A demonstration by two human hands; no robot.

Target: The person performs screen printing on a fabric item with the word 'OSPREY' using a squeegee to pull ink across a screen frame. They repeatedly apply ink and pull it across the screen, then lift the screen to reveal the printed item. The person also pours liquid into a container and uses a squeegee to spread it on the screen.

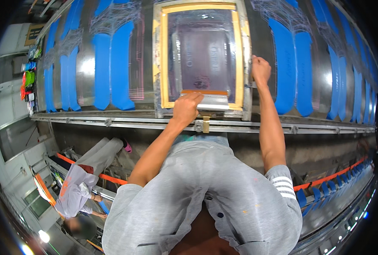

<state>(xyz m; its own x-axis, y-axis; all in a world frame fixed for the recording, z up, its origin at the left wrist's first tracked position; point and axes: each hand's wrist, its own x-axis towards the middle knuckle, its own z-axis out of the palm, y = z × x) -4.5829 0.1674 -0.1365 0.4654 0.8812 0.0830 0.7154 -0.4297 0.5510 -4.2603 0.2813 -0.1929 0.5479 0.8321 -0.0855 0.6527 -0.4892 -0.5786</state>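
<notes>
A screen printing frame (pixel 244 42) with a yellow-taped border and a translucent purple mesh lies on the long table in front of me. My left hand (pixel 187 107) is closed on a squeegee (pixel 214 101) with a silver holder and orange strip, which rests across the lower part of the mesh. My right hand (pixel 260 68) is closed on the frame's right edge, its fingertips partly hidden. A small brass-coloured fitting (pixel 206 124) sits below the frame on the metal rail.
Blue fabric pieces (pixel 112 68) lie in rows on the metal table (pixel 265 100) either side. A double rail (pixel 257 126) runs along its near edge. Behind me, another person (pixel 73 191) in grey works at a second table with orange edging (pixel 325 178) and more blue pieces.
</notes>
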